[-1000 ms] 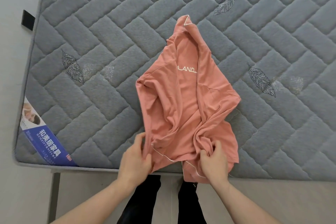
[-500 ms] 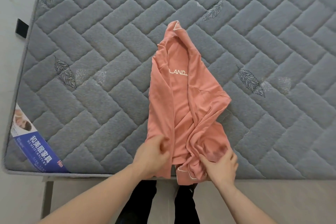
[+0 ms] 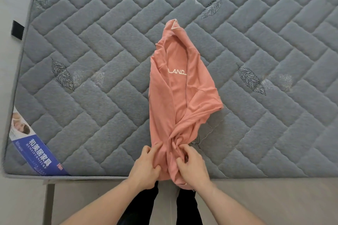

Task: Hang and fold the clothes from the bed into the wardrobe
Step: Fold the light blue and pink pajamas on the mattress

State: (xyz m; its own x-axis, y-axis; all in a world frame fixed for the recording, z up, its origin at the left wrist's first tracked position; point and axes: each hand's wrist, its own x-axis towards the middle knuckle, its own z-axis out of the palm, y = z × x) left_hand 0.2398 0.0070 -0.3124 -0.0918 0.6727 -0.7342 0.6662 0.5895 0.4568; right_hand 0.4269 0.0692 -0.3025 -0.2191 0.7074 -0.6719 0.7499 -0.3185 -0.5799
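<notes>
The left hand [image 3: 146,167] and the right hand [image 3: 192,167] both pinch the bunched near end of the pink T-shirt [image 3: 180,93], likely to pick it up. The shirt lies crumpled on the grey mattress [image 3: 91,60], reaching toward the far side.

A bedroom in a home, most likely: a bare grey quilted mattress [image 3: 91,71] with stitched leaves fills the view, a blue maker's label [image 3: 34,153] at its corner, lying on a frame [image 3: 49,201] over a plain pale floor [image 3: 274,201].
</notes>
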